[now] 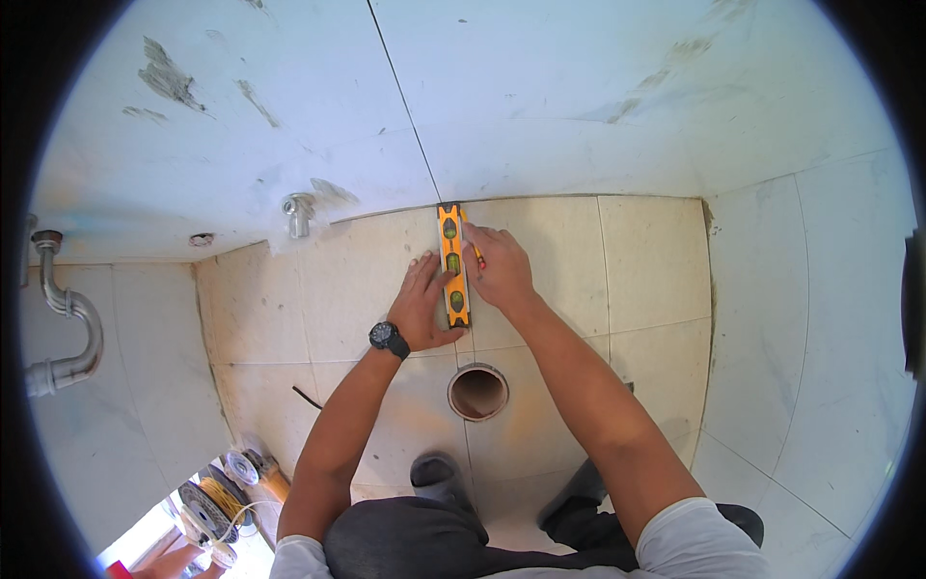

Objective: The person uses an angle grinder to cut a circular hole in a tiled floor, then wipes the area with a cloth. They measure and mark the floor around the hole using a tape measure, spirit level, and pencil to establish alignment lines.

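Observation:
A short yellow spirit level [448, 245] with several green vials lies flat on the beige floor tiles, its far end at the foot of the white wall. My left hand [417, 307], with a black watch on the wrist, holds the level from its left side, fingertips on its edge and thumb near its near end. At the level's right side, my right hand [505, 268] is closed around a yellow pencil [479, 257] with a red end. The pencil's far part lies along the level's edge, close to the wall, and its tip is hard to make out.
A round pipe opening [478, 392] sits in the floor just before my feet. An angle valve [299, 214] projects from the wall, and a chrome drain pipe [93, 328] is at left. An angle grinder [258, 468], cable reel [204, 510] and another person's arm [169, 562] are lower left.

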A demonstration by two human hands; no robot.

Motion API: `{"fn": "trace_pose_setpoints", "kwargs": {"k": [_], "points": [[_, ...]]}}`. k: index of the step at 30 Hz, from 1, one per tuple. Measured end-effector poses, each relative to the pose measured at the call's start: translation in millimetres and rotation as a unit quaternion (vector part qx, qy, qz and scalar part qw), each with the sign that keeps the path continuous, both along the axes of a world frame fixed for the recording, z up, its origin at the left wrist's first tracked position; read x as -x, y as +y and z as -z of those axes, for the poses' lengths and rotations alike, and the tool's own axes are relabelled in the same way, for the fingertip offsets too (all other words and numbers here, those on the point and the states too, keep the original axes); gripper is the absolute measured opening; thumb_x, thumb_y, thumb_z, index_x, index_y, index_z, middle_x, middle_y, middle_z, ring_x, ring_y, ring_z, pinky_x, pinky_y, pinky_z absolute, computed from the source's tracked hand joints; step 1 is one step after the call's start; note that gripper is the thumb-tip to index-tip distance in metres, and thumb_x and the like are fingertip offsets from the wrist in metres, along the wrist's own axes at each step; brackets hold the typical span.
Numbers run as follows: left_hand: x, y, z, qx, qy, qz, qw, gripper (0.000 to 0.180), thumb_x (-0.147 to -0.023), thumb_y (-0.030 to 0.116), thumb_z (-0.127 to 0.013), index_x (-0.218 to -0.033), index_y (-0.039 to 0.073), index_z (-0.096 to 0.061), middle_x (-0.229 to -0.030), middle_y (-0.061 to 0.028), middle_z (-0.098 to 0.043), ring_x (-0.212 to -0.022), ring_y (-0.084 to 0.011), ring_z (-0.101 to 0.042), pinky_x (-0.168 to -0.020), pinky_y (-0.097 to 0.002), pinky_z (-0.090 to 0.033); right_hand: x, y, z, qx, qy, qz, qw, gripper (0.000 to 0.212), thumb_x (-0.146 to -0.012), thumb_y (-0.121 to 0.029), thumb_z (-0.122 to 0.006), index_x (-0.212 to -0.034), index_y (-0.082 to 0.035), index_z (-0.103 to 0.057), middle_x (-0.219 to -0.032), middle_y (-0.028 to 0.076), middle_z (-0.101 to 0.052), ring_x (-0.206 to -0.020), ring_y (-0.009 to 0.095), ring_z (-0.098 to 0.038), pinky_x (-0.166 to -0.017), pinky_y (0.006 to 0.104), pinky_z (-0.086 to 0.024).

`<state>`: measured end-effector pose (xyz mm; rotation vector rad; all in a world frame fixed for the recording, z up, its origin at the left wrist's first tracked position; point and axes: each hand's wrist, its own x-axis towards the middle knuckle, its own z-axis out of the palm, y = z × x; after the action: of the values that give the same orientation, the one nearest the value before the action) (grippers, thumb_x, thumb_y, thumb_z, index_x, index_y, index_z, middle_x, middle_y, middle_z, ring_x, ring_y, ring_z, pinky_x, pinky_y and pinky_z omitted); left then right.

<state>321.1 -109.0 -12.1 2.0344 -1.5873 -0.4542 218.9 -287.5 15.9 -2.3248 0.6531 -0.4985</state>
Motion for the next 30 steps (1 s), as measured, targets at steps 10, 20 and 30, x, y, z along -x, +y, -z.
{"fn": "trace_pose_setpoints", "kwargs": {"k": [10,20,30], "points": [[0.3,-0.5,3.1,0.014,0.006,-0.005,1.000,0.099,-0.062,0.040,-0.092,-0.143,0.003,-0.049,-0.156,-0.0326,-0.034,-0.149,-0.0518,-0.028,-0.123,-0.0627,-0.021,56.8,28.2,-47.3,-0.032,0.015,-0.019,0.999,0.026,-0.094,-0.020,-0.060,-0.111,-0.006,-0.072,-0.088,0.013,-0.071,-0.082,0.035,-0.066,-0.073,0.0477,-0.055],[-0.5,-0.8,1.1,0.015,0.001,0.003,1.000,0.096,-0.064,0.041,-0.090,-0.142,0.001,-0.049,-0.155,-0.0329,-0.035,-0.149,-0.0511,-0.028,-0.124,-0.0594,-0.022,-13.0,-11.7,-23.5,-0.016,0.013,0.022,1.000,0.031,-0.095,-0.019,-0.060,-0.120,-0.004,-0.072,-0.104,0.014,-0.074,-0.090,0.033,-0.069,-0.079,0.0439,-0.056],[-0.2,0.4,1.9,0.020,0.000,0.000,1.000,0.096,-0.065,0.043,-0.090,-0.142,0.001,-0.050,-0.155,-0.0335,-0.034,-0.149,-0.0510,-0.028,-0.124,-0.0589,-0.022,-8.8,-6.6,-11.0,-0.026,0.032,0.012,0.999,0.033,-0.097,-0.019,-0.059,-0.124,-0.005,-0.071,-0.107,0.014,-0.074,-0.090,0.034,-0.069,-0.080,0.0441,-0.056]]}}
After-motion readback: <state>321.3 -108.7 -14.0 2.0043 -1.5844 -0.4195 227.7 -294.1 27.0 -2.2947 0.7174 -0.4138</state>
